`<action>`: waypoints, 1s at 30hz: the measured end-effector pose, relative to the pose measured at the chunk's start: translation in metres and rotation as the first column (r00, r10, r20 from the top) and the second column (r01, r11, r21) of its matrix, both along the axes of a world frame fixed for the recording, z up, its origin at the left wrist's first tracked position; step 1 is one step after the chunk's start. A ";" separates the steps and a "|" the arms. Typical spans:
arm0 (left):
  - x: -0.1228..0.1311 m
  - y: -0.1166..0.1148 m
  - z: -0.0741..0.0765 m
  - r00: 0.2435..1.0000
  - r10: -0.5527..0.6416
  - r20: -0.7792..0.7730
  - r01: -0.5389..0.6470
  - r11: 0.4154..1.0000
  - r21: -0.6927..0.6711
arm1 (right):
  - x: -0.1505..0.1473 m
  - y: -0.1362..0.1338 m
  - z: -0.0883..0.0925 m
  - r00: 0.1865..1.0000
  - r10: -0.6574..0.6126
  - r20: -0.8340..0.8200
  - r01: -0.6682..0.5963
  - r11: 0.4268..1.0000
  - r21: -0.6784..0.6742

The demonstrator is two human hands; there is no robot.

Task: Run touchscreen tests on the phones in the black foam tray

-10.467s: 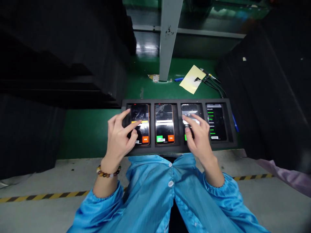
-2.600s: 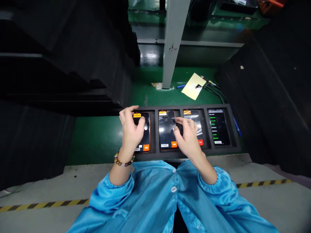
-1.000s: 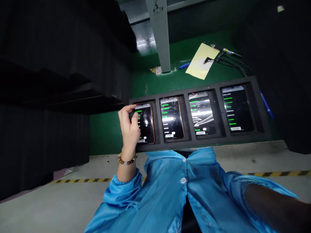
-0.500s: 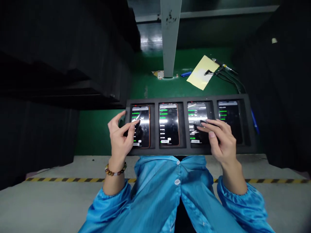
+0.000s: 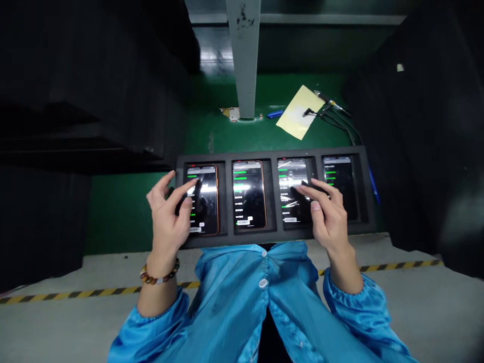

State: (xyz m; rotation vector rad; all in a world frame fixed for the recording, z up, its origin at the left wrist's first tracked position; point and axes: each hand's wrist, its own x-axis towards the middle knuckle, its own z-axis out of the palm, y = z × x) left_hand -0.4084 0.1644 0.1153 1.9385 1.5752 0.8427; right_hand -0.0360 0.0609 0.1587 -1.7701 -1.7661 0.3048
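A black foam tray point(image 5: 247, 237) holds several smartphones in a row, one per compartment, screens lit with lists of white and green lines. My left hand point(image 5: 169, 219) is open over the leftmost phone point(image 5: 207, 214), which has an orange edge. Its index finger reaches onto the upper screen; I cannot tell whether it touches. Beside that lies a second orange-edged phone point(image 5: 250, 201), with no hand over it. My right hand point(image 5: 329, 217) is open, fingers extended over the third phone point(image 5: 293, 204). Part of the rightmost phone point(image 5: 340, 194) is hidden behind this hand. Neither hand holds anything.
Behind the tray on the green surface point(image 5: 212, 136) lie yellow paper point(image 5: 298, 118), a blue pen point(image 5: 275, 114) and black cables point(image 5: 336, 121). A grey post point(image 5: 245, 65) rises there. Dark stacks flank both sides. Another blue item point(image 5: 374, 186) lies right of the tray.
The whole view has shifted, so tray and hands appear further left. Both index fingers sit slightly higher on their phones' screens. Green lines on the third phone's lower list stand at different places.
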 end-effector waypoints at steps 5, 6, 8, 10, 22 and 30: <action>0.000 0.002 -0.002 0.994 0.024 0.111 -0.025 1.000 0.015 | 0.000 -0.002 -0.001 0.999 0.024 0.029 -0.025 0.999 0.043; 0.000 0.002 -0.002 0.992 0.024 0.123 -0.026 1.000 0.013 | 0.000 -0.002 -0.001 0.999 0.029 0.037 -0.031 0.999 0.038; 0.000 0.002 -0.003 0.990 0.028 0.135 -0.029 1.000 0.011 | 0.001 -0.002 0.000 0.998 0.033 0.058 -0.034 0.999 0.023; -0.001 0.002 -0.004 0.989 0.041 0.140 -0.045 0.999 0.020 | -0.001 -0.001 0.002 0.997 0.041 0.072 -0.043 0.999 0.030; -0.023 0.000 -0.021 0.939 0.086 0.333 -0.014 0.977 -0.214 | -0.054 0.011 0.004 0.937 0.346 0.035 -0.346 0.938 -0.023; -0.027 -0.003 -0.023 0.965 0.021 0.260 0.027 0.983 -0.179 | -0.049 0.007 0.002 0.960 0.281 0.006 -0.281 0.959 0.043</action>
